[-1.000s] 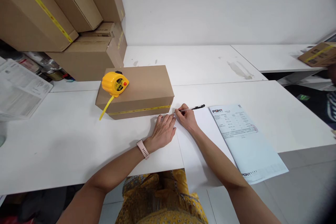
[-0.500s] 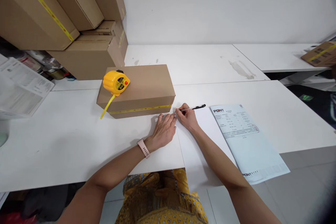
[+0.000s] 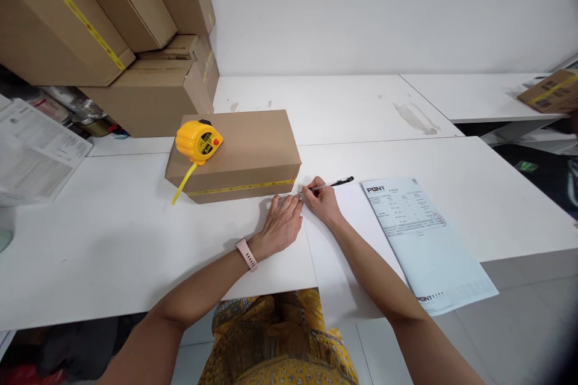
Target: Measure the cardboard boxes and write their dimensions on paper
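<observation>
My right hand (image 3: pixel 322 201) grips a pen (image 3: pixel 338 183) with a dark cap end, its tip hidden by the fingers near the upper left corner of a white sheet of paper (image 3: pixel 350 252). Lying flat at the sheet's left edge, my left hand (image 3: pixel 280 225) has its fingers stretched out and holds nothing. Just beyond my hands sits a closed cardboard box (image 3: pixel 253 144) with yellow tape along its side. A yellow tape measure (image 3: pixel 196 143) rests on top of the box, with a short length of its blade out over the front edge.
A printed light-blue document (image 3: pixel 433 246) lies right of the white sheet, overhanging the table's front edge. Stacked cardboard boxes (image 3: pixel 144 99) stand at the back left. Papers in a clear holder (image 3: pixel 40 150) are at the left. Another taped box (image 3: pixel 551 93) sits at the far right.
</observation>
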Available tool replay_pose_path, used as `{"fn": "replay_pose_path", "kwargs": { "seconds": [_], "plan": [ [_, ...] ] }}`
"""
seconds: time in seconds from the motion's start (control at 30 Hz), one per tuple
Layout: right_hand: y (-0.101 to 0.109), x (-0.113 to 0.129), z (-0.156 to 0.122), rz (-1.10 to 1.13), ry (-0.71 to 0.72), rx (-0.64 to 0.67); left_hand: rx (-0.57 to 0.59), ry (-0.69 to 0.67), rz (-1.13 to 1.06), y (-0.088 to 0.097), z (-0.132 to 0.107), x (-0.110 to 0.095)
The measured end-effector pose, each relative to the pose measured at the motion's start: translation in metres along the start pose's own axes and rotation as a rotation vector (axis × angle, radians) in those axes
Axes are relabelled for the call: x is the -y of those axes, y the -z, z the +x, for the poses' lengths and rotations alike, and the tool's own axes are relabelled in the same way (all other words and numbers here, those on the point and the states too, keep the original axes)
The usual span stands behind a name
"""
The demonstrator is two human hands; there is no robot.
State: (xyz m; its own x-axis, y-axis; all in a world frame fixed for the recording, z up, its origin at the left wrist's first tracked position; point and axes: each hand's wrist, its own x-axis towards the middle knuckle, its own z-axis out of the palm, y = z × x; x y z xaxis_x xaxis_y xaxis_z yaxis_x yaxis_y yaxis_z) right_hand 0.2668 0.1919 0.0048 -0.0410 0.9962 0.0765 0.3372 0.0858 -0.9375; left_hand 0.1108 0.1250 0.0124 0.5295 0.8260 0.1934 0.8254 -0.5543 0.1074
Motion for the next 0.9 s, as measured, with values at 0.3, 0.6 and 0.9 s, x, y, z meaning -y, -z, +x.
{"fn": "replay_pose_path", "kwargs": {
  "seconds": [0.3,0.6,0.9],
  "plan": [
    [0.0010,-0.0021,-0.0001,0.009,-0.005,-0.037,-0.014,-0.009,0.011,-0.0002,0.0000,0.0008],
    [0.0010,-0.0037,0.0008,0.002,0.005,-0.025,0.002,0.001,-0.005,0.0006,0.0002,0.0003],
    [0.0007,-0.0055,0.0011,0.006,0.002,-0.022,-0.001,-0.002,-0.011,0.0016,0.0001,0.0000]
  ]
}}
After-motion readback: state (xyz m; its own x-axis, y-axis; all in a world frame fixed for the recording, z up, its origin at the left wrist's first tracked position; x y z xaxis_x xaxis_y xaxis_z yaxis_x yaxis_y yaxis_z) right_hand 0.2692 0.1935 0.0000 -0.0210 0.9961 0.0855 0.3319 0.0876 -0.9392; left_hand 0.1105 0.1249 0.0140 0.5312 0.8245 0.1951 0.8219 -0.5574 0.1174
